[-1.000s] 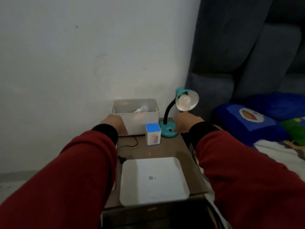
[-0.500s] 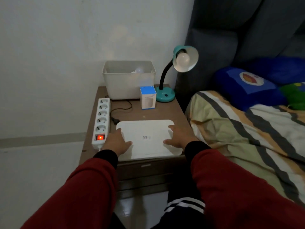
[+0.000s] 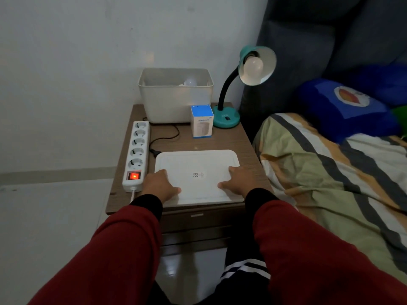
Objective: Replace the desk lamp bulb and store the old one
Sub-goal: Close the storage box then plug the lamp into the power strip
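A bulb (image 3: pixel 253 66) sits in the lamp (image 3: pixel 256 64), another in the bin (image 3: pixel 176 95); left hand (image 3: pixel 159 187) and right hand (image 3: pixel 235 181) rest flat on the lid (image 3: pixel 197 164), fingers relaxed, so closing seemingly remains.

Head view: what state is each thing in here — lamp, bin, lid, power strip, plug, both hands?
Desk lamp: bulb fitted, unlit.
Storage bin: open, a bulb inside.
Lid: flat on the nightstand, off the bin.
Power strip: switch glowing red, sockets empty.
Plug: lying loose, unplugged.
Left hand: resting on the lid.
Right hand: resting on the lid.
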The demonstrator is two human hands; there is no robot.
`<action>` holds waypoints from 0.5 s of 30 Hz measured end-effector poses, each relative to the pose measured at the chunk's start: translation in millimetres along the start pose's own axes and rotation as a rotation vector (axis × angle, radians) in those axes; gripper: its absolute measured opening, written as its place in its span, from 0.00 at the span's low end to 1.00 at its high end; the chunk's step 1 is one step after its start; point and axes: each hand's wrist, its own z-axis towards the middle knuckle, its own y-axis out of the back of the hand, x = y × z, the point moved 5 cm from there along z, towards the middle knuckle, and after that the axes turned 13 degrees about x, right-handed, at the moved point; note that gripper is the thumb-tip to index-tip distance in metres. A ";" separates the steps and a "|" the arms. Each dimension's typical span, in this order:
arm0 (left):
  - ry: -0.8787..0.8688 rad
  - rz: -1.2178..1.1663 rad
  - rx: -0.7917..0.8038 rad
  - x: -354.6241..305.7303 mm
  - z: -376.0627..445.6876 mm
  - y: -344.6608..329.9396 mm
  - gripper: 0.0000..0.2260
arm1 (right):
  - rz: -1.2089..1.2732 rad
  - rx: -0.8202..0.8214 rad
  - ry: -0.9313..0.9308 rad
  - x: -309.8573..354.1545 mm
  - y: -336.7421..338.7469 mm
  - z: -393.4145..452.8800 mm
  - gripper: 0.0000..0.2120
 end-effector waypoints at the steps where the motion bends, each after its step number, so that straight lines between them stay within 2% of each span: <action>1: -0.009 -0.032 -0.025 -0.8 -0.8 3.3 0.26 | 0.017 -0.011 0.001 1.2 2.9 0.0 0.32; 7: -0.085 -0.079 -0.170 -14.6 -12.3 52.9 0.28 | 0.055 -0.141 0.030 15.9 50.3 -10.1 0.33; 11: -0.125 -0.108 -0.268 -16.1 -6.9 107.5 0.32 | 0.009 -0.253 0.070 38.1 102.3 0.7 0.33; 15: -0.172 -0.122 -0.369 -20.8 9.6 169.0 0.35 | 0.075 -0.308 0.129 64.0 154.8 17.4 0.35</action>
